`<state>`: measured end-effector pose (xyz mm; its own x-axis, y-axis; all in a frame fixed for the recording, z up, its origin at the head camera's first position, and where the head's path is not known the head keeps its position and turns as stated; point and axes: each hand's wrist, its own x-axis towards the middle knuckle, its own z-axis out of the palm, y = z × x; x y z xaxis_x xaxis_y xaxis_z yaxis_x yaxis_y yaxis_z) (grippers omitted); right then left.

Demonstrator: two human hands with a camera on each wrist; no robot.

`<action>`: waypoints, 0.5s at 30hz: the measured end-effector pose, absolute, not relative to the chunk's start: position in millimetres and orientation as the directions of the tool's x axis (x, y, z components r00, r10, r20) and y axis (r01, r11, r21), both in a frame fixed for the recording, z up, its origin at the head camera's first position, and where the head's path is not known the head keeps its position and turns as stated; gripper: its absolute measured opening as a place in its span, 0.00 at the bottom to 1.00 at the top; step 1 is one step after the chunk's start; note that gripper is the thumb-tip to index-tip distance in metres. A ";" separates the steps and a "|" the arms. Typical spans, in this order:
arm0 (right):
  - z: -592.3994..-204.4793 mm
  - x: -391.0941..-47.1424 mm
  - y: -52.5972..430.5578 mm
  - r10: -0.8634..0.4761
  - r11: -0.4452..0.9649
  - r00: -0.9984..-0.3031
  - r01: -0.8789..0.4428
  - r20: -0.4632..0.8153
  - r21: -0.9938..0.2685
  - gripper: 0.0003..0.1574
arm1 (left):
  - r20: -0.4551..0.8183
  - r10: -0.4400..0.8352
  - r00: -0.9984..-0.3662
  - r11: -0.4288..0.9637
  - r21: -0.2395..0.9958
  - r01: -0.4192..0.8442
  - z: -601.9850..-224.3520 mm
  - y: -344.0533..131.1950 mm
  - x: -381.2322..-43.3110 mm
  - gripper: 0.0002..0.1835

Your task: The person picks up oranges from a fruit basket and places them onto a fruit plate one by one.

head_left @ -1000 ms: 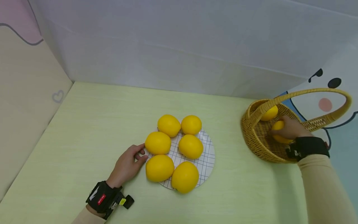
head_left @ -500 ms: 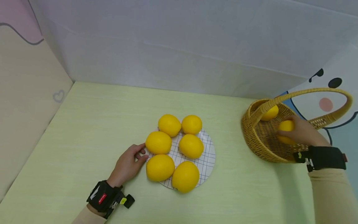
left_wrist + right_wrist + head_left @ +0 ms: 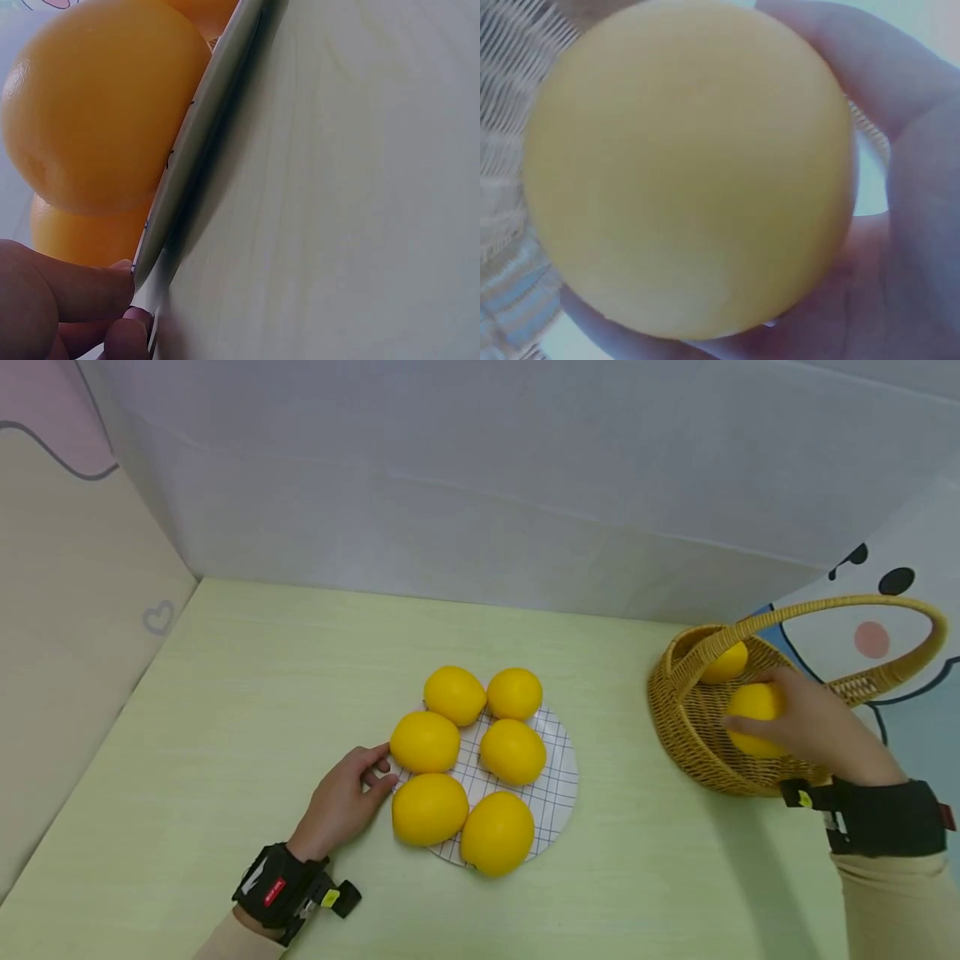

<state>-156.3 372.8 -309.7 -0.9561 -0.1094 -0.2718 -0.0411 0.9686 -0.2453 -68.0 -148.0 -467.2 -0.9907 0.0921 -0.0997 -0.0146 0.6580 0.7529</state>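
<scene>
In the head view my right hand (image 3: pixel 825 727) holds a yellow lemon (image 3: pixel 753 700) over the wicker basket (image 3: pixel 675 747). Its thumb and fingers curl round opposite sides, and the lemon (image 3: pixel 690 172) fills much of the right wrist view. Another lemon (image 3: pixel 726 662) lies at the far side inside the basket, partly behind the handle. My left hand (image 3: pixel 341 806) pinches the left rim of a round white plate (image 3: pixel 557 768) with a dark grid pattern; in the left wrist view fingers meet at the plate rim (image 3: pixel 180 157). Several lemons (image 3: pixel 512 752) sit on that plate.
The basket's tall arched handle (image 3: pixel 847 602) rises beside my right hand. Behind the pale table (image 3: pixel 285 660) stands a white back wall (image 3: pixel 480 510). A patterned side panel (image 3: pixel 873 643) with cartoon marks borders the right, and a cream panel (image 3: pixel 75 635) the left.
My right hand has lifted the lemon from the basket's bottom; the forearm has shifted right and nearer to me. The left hand and the plate stay put.
</scene>
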 end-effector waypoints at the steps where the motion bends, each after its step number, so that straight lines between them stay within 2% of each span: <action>1: -307.9 -155.0 368.5 -0.117 0.968 -0.957 -0.050 -0.267 -0.244 0.53 | -0.100 0.092 -0.991 0.657 0.754 -0.015 -467.1 -148.0 -68.1 0.24; 15: -300.4 -138.2 303.8 -0.229 0.941 -0.951 -0.162 -0.209 -0.296 0.52 | -0.103 0.097 -0.990 0.650 0.760 -0.015 -468.2 -148.6 -68.7 0.24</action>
<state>-138.2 303.8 -300.4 -0.9507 -0.2292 -0.2091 -0.1619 0.9414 -0.2958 -68.7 -148.6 -468.2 -0.9900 0.0973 -0.1026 -0.0149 0.6501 0.7597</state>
